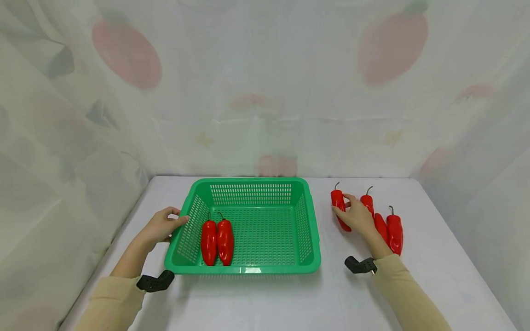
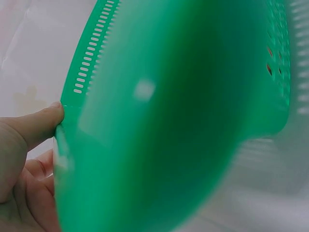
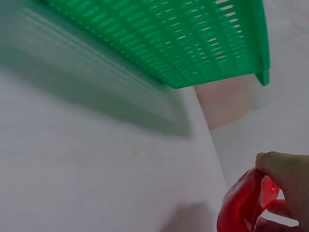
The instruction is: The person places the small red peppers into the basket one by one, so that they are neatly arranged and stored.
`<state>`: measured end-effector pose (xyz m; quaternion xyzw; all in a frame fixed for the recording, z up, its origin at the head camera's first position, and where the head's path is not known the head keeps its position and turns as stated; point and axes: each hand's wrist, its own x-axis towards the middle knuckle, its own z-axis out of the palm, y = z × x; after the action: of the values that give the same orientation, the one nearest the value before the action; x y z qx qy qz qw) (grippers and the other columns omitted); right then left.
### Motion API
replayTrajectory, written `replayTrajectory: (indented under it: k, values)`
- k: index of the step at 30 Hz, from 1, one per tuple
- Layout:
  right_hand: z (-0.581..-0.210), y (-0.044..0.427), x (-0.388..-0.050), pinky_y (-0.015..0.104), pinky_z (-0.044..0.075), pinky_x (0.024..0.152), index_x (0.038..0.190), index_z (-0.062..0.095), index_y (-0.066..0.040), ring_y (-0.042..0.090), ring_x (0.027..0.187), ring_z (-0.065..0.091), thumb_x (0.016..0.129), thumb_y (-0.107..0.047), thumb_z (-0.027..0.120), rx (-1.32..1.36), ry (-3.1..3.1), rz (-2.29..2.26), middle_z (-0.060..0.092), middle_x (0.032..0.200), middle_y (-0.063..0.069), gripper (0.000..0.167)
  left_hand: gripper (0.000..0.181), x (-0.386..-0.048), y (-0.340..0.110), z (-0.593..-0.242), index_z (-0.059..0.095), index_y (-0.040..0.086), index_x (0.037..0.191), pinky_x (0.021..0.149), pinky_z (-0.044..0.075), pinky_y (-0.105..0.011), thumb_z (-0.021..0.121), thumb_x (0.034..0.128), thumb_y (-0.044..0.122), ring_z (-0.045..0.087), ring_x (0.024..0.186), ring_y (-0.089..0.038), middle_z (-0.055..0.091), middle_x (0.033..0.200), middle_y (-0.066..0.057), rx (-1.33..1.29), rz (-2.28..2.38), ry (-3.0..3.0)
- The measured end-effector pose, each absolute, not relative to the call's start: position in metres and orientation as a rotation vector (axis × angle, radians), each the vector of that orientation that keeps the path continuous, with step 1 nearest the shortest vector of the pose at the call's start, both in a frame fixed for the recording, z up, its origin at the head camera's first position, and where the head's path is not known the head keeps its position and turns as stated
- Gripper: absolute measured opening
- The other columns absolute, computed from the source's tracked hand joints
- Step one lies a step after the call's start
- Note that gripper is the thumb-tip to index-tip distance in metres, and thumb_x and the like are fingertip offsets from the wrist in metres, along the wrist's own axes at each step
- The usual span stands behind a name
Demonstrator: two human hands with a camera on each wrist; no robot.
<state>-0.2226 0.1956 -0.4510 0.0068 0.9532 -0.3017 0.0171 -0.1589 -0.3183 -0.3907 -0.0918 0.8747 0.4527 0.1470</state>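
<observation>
A green plastic basket (image 1: 265,270) stands on the table, with two red chili peppers (image 1: 225,241) lying side by side in its left part. My left hand (image 1: 163,225) pinches the basket's left rim, thumb on one side and fingers on the other, as the left wrist view shows. To the right of the basket, my right hand (image 1: 355,215) grips another red chili pepper (image 1: 337,198) between thumb and fingers. In the right wrist view this held pepper (image 3: 241,203) shows at the lower right. Whether it touches the table I cannot tell.
Several more red peppers (image 1: 395,232) lie on the white table (image 1: 265,303) at the right, beside and partly behind my right hand and forearm. A pale printed curtain (image 1: 265,92) hangs behind the table and along both sides. Each wrist carries a black camera mount (image 1: 155,282).
</observation>
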Motion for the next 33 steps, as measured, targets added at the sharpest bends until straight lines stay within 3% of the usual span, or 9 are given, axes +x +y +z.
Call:
replayTrajectory:
  k: [13, 33]
  values:
    - [-0.430, 0.196, -0.225, 0.037, 0.055, 0.066, 0.141, 0.029, -0.005, 0.035, 0.097, 0.053, 0.087, -0.040, 0.058, 0.004, 2.888, -1.065, 0.050, 0.122, 0.023, 0.071, 0.046, -0.159, -0.319, -0.391, 0.039, -0.002, 0.117, 0.062, 0.055, -0.035, 0.056, 0.0916, 0.032, 0.063, 0.069, -0.016, 0.065, 0.091, -0.013, -0.252, 1.272, 2.538]
    - [-0.394, 0.183, -0.222, 0.038, 0.055, 0.069, 0.144, 0.026, -0.011, 0.035, 0.102, 0.055, 0.087, -0.044, 0.057, -0.041, 2.798, -1.153, 0.047, 0.127, 0.020, 0.072, 0.045, -0.158, -0.318, -0.389, 0.040, -0.002, 0.116, 0.063, 0.055, -0.035, 0.056, 0.0919, 0.032, 0.064, 0.070, -0.016, 0.065, 0.091, -0.013, -0.261, 1.278, 2.525]
